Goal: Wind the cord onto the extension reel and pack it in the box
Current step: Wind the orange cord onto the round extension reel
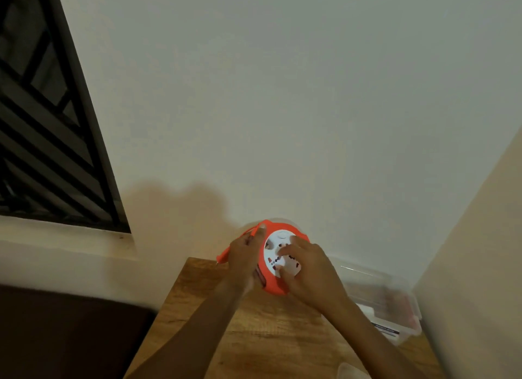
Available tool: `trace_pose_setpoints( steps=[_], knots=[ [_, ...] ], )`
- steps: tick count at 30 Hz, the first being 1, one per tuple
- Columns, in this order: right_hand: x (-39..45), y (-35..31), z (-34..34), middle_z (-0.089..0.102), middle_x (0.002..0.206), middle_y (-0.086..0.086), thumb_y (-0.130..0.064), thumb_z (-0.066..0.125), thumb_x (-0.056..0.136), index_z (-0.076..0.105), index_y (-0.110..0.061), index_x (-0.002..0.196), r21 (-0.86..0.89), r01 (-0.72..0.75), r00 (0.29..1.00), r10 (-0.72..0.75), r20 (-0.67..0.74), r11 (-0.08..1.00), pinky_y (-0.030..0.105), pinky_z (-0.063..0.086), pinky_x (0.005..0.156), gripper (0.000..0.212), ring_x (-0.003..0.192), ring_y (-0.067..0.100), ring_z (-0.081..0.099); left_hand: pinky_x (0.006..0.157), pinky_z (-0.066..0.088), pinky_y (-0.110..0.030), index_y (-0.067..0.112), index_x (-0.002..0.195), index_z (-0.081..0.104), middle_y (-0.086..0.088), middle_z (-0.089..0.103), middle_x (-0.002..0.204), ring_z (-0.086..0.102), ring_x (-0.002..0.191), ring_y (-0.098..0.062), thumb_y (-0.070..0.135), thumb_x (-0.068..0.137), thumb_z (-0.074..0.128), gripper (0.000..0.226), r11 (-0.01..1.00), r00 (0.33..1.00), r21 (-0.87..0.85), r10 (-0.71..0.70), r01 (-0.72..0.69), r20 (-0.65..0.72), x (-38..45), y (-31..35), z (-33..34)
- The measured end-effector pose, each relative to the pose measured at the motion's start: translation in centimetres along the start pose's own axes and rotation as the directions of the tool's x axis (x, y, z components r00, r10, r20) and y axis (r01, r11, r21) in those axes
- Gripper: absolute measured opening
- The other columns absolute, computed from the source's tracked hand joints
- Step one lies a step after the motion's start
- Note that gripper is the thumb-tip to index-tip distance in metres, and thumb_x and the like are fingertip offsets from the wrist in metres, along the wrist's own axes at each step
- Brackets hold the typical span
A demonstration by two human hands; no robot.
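While both forearms reach in from the near edge of the wooden tabletop (254,336), the work itself sits at the far end, close to the wall. The orange extension reel (275,287) is held up between the two hands, its white socket face (278,254) turned toward the camera and its round body tilted slightly left. The left hand (244,261) wraps the reel's left rim, fingers curled over the orange edge, so that grip is closed round the housing. The right hand (309,274) lies on the socket face, its fingers bent and pressing on the white disc; whether they pinch a knob or merely bear on it I cannot tell, because of the blur.

What the next move seems to turn on is this: the reel's axle points roughly at the viewer, so the face must turn in its own plane, the right hand driving while the left steadies the rim. No loose cord shows clearly; an orange strip (223,256) juts from under the left hand, possibly the handle.

To the right of the reel, beside the right forearm, lies the clear plastic box (395,302), nearer the right hand. It carries a dark label (385,329) whose writing is too small to read. No brand is legible on the reel.
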State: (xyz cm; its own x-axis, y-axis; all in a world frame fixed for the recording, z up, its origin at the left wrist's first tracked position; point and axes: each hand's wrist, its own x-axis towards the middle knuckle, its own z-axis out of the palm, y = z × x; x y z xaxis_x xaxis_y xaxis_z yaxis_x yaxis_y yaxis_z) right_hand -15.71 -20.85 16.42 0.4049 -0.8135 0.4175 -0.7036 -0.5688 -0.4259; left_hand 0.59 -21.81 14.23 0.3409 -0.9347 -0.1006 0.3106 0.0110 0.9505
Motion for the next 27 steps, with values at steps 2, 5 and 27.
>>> trace_pose_setpoints(
  steps=[2, 5, 27],
  knots=[
    [-1.0, 0.5, -0.7, 0.052, 0.143, 0.006, -0.03, 0.066, 0.084, 0.066, -0.032, 0.119, -0.196, 0.247, 0.967, -0.229, 0.109, 0.949, 0.043, 0.052, 0.091, 0.035, 0.121, 0.028, 0.053, 0.068, 0.067, -0.041, 0.012, 0.11, 0.076, -0.011, 0.083, 0.1, 0.081, 0.086, -0.03, 0.041, 0.1, 0.065, 0.032, 0.997, 0.997, 0.068, 0.017, -0.023, 0.081, 0.3, 0.6, -1.0],
    [-0.8, 1.2, -2.2, 0.054, 0.141, 0.016, -0.024, 0.077, 0.08, 0.07, -0.027, 0.115, -0.293, 0.447, 0.894, -0.408, 0.186, 0.845, 0.044, 0.059, 0.081, 0.036, 0.116, 0.034, 0.06, 0.075, 0.066, -0.044, 0.01, 0.115, 0.075, -0.013, 0.082, 0.105, 0.081, 0.091, -0.033, 0.042, 0.095, 0.069, 0.039, 0.994, 0.982, 0.113, -0.011, -0.011, 0.188, 0.4, 1.5, -1.8],
    [1.9, -0.7, -2.6, 0.071, 0.08, -0.001, -0.059, 0.067, 0.065, 0.045, -0.017, 0.118, -0.416, 0.299, 0.951, -0.302, 0.061, 0.859, 0.034, 0.049, 0.067, 0.071, 0.07, 0.024, 0.066, 0.072, 0.065, -0.035, 0.017, 0.098, 0.083, -0.014, 0.082, 0.104, 0.08, 0.089, -0.028, 0.042, 0.092, 0.07, 0.028, 0.999, 0.982, 0.025, 0.038, -0.043, 0.183, -3.1, 1.0, 1.2]
  ],
)
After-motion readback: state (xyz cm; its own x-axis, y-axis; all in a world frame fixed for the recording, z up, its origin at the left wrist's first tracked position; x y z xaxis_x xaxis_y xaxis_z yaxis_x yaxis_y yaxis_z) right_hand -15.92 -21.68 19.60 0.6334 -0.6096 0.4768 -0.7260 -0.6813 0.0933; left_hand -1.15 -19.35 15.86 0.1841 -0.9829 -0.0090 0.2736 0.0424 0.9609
